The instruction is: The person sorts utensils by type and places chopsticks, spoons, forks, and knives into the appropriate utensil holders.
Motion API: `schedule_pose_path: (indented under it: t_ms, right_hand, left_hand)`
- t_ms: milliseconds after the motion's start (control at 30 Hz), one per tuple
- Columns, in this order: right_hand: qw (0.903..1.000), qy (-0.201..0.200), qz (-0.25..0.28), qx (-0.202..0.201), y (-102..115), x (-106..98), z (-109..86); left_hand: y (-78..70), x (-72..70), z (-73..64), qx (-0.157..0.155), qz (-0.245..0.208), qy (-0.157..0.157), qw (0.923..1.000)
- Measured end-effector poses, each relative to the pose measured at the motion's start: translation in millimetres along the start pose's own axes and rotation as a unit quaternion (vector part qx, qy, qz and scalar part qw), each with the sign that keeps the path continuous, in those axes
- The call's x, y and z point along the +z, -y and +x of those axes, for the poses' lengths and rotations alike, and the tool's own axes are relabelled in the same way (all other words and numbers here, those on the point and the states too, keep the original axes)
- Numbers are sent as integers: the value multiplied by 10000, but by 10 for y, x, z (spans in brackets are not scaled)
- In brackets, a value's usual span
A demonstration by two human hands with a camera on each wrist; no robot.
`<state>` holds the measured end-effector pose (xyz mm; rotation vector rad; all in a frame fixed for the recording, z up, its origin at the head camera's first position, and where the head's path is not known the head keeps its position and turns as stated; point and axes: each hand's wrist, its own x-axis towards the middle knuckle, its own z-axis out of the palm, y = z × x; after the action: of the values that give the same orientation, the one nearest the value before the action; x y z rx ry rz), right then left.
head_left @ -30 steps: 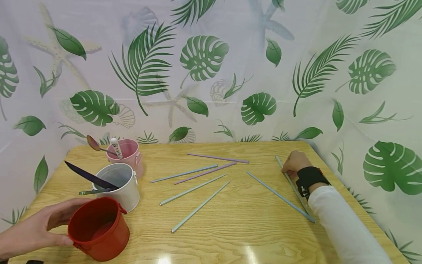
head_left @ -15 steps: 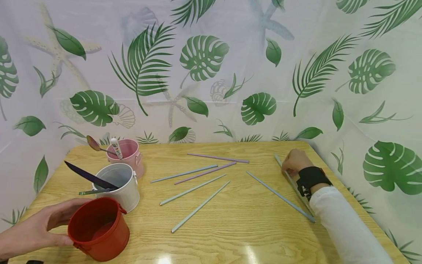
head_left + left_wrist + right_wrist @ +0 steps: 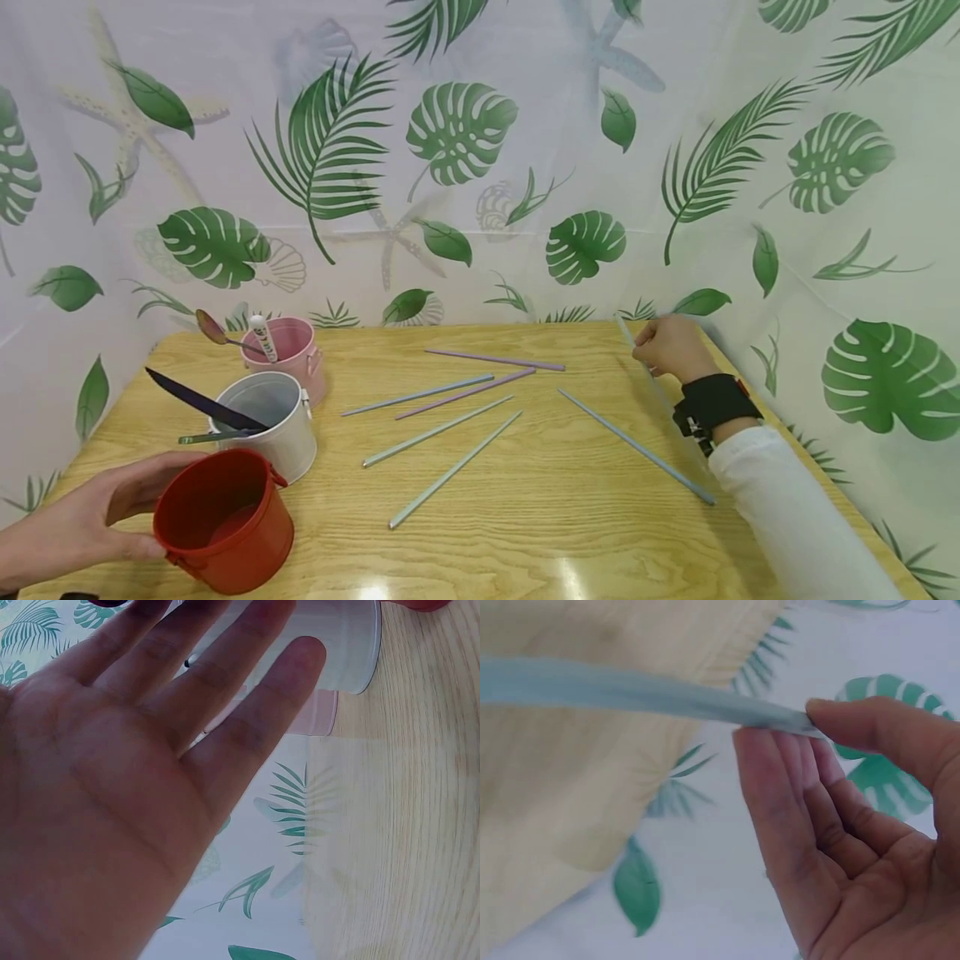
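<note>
My left hand (image 3: 97, 521) holds a small red bucket (image 3: 247, 546) at the table's left front, thumb in front and fingers behind; the left wrist view shows these fingers (image 3: 262, 720) fairly straight. At the far right, my right hand (image 3: 675, 346) pinches a pale green chopstick (image 3: 624, 328) between thumb and fingertips, which the right wrist view also shows (image 3: 645, 694). It looks raised and tilted. Beside that hand lies a blue chopstick (image 3: 637, 447). Mid-table are two pale green chopsticks (image 3: 453, 471), a blue one (image 3: 420, 395) and two purple ones (image 3: 495, 359).
Behind the red bucket stands a white bucket (image 3: 296, 442) with a dark-bladed knife (image 3: 202, 402) and a green-handled utensil (image 3: 213, 437) in it. Farther back, a pink bucket (image 3: 307, 362) holds a spoon (image 3: 212, 327) and a white-handled utensil (image 3: 262, 336). A leaf-print cloth hangs around the wooden table (image 3: 540, 533).
My right hand has lifted the pale green chopstick up from the table and moved slightly away from me. My left hand and the red bucket have stayed put.
</note>
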<state>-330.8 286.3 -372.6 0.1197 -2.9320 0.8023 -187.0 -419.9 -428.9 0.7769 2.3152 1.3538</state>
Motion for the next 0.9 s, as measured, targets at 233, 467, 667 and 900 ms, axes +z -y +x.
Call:
schedule_pose_path:
  t_ms: [233,467,667,900]
  right_hand:
    - [9964,-552,-267,-580,489,-32,-143]
    - [9880,-1012,-28,-1165,1010,-48,-308]
    - [9815,-1130,224,-1531,1373,-25,-422]
    - [9727,-1154,478,-1956,1710,29,-536]
  left_hand:
    - [-4,8,-10,-180,-92,-14,9998]
    - [15,-11,-3,-22,-30,25,10000]
    - [2,-22,4,35,-19,39,10000]
    - [-7,-11,18,-173,31,-42,9998]
